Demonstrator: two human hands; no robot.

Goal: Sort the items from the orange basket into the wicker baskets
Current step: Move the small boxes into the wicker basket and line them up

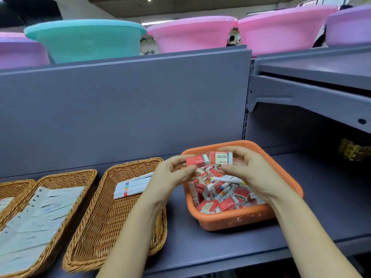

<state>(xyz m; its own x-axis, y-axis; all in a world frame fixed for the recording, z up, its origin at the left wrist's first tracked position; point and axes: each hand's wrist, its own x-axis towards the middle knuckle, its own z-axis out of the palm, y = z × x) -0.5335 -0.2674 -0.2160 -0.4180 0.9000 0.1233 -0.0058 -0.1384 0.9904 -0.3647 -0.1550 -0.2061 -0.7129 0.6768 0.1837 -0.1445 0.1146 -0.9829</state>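
The orange basket [236, 219] stands on the grey shelf, filled with several red-and-white erasers [226, 204] and white pens [228, 179]. Above its rear part my left hand [170, 173] pinches one red eraser [195, 160]. My right hand [249, 173] holds a second eraser marked 2B [220, 158] beside it. To the left lies a wicker basket [108, 221] with several white markers [132, 186] at its far end. Further left, another wicker basket [66, 178] holds white paper packets [38, 219]. A third wicker basket [16, 186] shows at the left edge.
The grey shelf [200, 243] has a back panel [120, 107] close behind the baskets. An upper shelf [313, 93] overhangs at the right. Pink [192, 35], teal [84, 41] and purple [349, 27] plastic basins sit on top. A gold object [350, 149] lies far right.
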